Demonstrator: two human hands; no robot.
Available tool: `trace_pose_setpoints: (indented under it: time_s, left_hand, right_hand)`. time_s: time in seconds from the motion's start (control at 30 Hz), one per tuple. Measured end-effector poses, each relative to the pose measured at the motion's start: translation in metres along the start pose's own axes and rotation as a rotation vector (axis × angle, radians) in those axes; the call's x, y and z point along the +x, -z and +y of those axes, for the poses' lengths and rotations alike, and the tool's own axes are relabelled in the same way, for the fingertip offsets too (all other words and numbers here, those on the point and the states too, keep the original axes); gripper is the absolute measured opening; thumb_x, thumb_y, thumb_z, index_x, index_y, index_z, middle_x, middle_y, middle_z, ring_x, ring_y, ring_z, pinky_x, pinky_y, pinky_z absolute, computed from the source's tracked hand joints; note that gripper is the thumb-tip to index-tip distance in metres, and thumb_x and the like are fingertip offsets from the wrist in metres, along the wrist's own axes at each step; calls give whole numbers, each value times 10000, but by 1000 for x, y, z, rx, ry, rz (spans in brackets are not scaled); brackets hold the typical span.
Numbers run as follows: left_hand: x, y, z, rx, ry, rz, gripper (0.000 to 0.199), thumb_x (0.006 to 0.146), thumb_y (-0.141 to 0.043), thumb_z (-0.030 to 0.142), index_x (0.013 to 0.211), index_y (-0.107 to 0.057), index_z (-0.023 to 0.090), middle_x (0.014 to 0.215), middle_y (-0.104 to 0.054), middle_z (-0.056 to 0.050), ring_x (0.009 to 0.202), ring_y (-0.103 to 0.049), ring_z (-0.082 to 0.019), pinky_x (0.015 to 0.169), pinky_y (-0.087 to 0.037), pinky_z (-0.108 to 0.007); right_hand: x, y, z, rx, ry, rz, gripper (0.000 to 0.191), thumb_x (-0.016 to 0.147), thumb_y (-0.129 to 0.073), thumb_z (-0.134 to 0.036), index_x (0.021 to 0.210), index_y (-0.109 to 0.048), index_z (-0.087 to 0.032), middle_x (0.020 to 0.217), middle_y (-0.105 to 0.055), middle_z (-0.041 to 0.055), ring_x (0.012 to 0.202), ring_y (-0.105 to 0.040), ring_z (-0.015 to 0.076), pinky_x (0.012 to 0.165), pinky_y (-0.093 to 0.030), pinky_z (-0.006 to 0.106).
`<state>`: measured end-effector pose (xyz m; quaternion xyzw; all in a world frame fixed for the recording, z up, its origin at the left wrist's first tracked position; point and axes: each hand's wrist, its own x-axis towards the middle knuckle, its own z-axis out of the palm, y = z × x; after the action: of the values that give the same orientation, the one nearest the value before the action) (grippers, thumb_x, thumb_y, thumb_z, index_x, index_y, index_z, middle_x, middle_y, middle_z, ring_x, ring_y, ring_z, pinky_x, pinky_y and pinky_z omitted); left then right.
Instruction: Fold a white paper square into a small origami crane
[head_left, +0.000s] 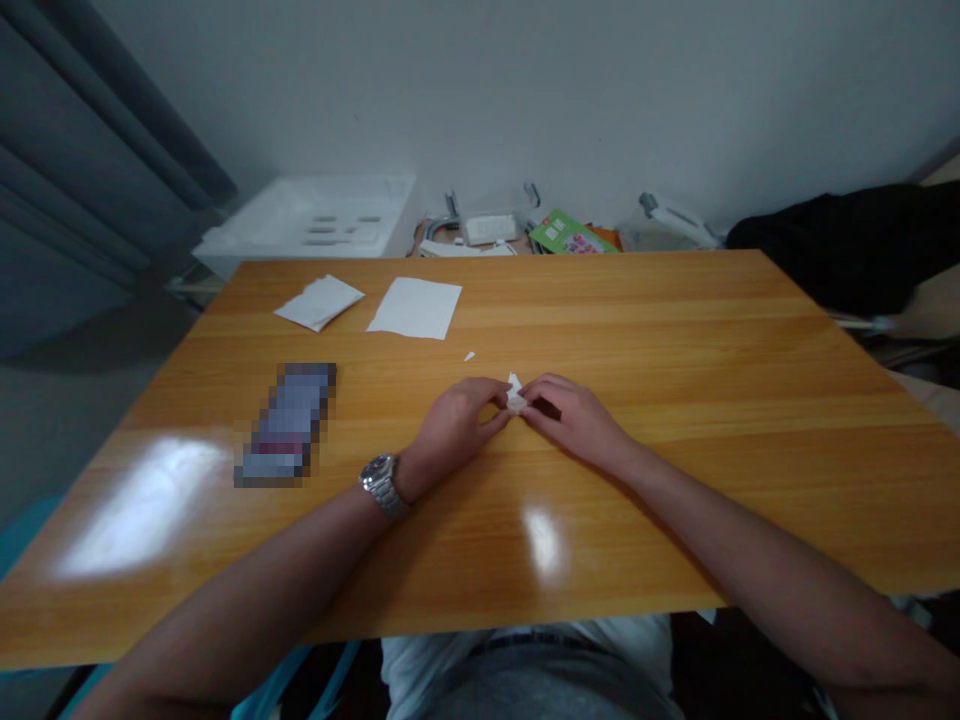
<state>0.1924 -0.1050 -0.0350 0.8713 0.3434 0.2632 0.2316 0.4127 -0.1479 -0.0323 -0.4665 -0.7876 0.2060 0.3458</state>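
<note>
A small folded piece of white paper (514, 394) is pinched between my two hands near the middle of the wooden table (675, 330). My left hand (459, 422), with a metal watch (382, 482) on its wrist, grips the paper's left side with thumb and fingers. On the right side, my right hand (571, 414) holds it in the same way. A tiny white scrap (469, 356) lies just beyond my left hand. Farther back lie a square white sheet (415, 308) and, to its left, a few stacked white papers (319, 303).
A blurred-out phone-like object (289, 425) lies on the table at the left. Behind the far edge are a white foam tray (315, 215), a green packet (570, 233) and assorted items. Dark cloth (847, 245) is at the right, a curtain (82, 150) at the left.
</note>
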Motion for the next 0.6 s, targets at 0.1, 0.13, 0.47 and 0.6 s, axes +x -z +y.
trace_pose_setpoints:
  time_s: [0.1,0.13,0.47,0.6]
  left_hand:
    - [1,1,0,-4,30,-11,176,973,-661,310,1121,-675,216,1136,-745,-47,1058,-688,-222,967,-541,-379]
    - [1,1,0,-3,36,-13,179,972,-665,316,1122,-669,219,1128,-743,-44,1051,-688,-222,958,-541,-375]
    - [2,1,2,10,103,8,178,946,-704,330,1057,-615,223,1048,-736,-30,947,-693,-212,853,-545,-342]
    - [3,2,3,2,121,7,193,937,-716,332,1046,-597,226,1039,-736,-24,925,-696,-209,831,-545,-335]
  right_hand:
    - [-1,-1,1,-11,-52,13,56,961,-656,-260,1009,-657,-230,1015,-736,67,942,-696,231,843,-547,360]
    - [-1,-2,1,-1,-73,15,79,954,-665,-261,1025,-646,-234,1027,-741,62,944,-705,230,842,-552,358]
    - [-7,-4,5,-62,-64,31,254,966,-677,-310,1196,-574,-279,1153,-755,66,1008,-753,242,866,-610,389]
    - [-7,3,5,-135,125,-14,199,1016,-599,-289,1210,-639,-275,1314,-683,95,1188,-683,231,1004,-577,398]
